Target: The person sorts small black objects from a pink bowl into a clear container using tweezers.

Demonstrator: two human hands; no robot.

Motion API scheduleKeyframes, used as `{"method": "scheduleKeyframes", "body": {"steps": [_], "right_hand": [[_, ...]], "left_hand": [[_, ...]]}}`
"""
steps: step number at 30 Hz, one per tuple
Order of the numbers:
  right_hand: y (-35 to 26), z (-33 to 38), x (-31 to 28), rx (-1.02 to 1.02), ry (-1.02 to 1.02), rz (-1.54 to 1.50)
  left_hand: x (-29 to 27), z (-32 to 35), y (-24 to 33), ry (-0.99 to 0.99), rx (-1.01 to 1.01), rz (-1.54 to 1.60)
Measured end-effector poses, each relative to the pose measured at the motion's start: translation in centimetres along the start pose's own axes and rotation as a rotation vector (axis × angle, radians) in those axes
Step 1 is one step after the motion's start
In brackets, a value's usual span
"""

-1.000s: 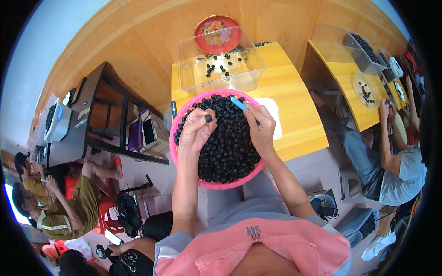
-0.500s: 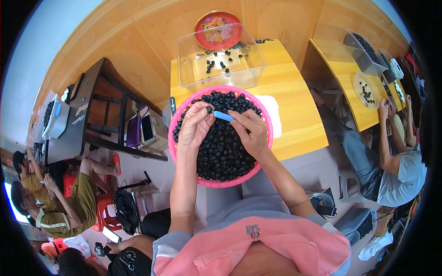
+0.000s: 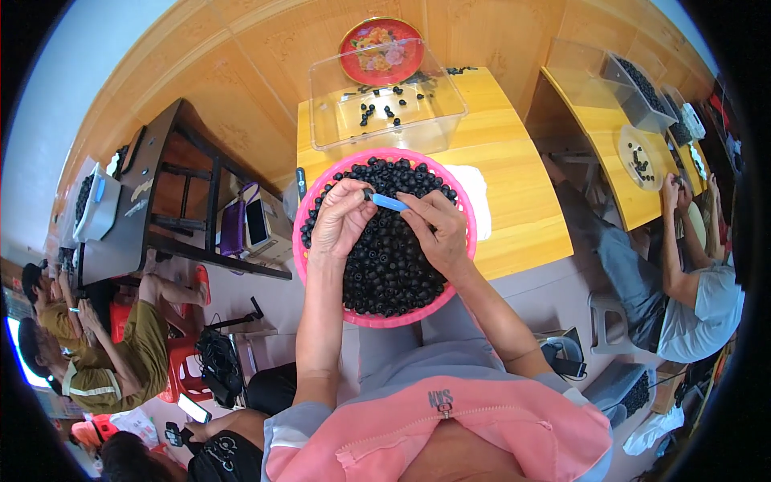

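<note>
Head view: the left hand [image 3: 339, 221] pinches a small black piece [image 3: 368, 194] above a pink basket [image 3: 393, 321] of similar pieces.
Close by, the right hand [image 3: 438, 231] grips a blue tool [image 3: 391, 202], its end at the piece; the basket overlaps the worktop's [image 3: 522, 209] near left corner.

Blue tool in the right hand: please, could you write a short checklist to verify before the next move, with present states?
1. Right hand grips the blue tool: ok.
2. Left hand pinches one black piece: ok.
3. Tool's end lined up with the piece: ok.
4. Tool's end inside the piece: cannot tell, too small.
5. Both hands above the pink basket: ok.
6. Basket firmly supported: cannot tell, underside hidden.
</note>
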State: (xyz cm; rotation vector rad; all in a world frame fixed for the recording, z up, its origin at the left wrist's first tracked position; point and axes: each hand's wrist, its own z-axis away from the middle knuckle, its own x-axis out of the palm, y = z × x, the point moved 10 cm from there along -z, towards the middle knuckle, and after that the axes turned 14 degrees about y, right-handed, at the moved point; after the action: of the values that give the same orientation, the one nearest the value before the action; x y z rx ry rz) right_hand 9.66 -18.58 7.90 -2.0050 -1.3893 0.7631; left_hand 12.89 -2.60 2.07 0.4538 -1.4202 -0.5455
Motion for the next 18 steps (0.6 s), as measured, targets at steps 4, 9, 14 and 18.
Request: {"method": "scheduleKeyframes", "body": {"steps": [4,9,14,18], "right_hand": [[-0.1,0.0,-0.1,-0.030,0.018,0.010],[1.2,-0.7,-1.2,0.061,0.113,0.009],[0.4,-0.1,-0.3,0.032,0.023,-0.028],[0.3,0.1,-0.1,0.053,-0.013,-0.047]], "left_hand": [[0.0,0.2,-0.1,-0.008,-0.024,0.008],[0.4,0.3,0.1,-0.052,-0.026,0.007],[0.2,0.2,0.4,-0.044,-0.006,0.002],[0.3,0.3,0.5,-0.013,0.024,-0.031]]}}
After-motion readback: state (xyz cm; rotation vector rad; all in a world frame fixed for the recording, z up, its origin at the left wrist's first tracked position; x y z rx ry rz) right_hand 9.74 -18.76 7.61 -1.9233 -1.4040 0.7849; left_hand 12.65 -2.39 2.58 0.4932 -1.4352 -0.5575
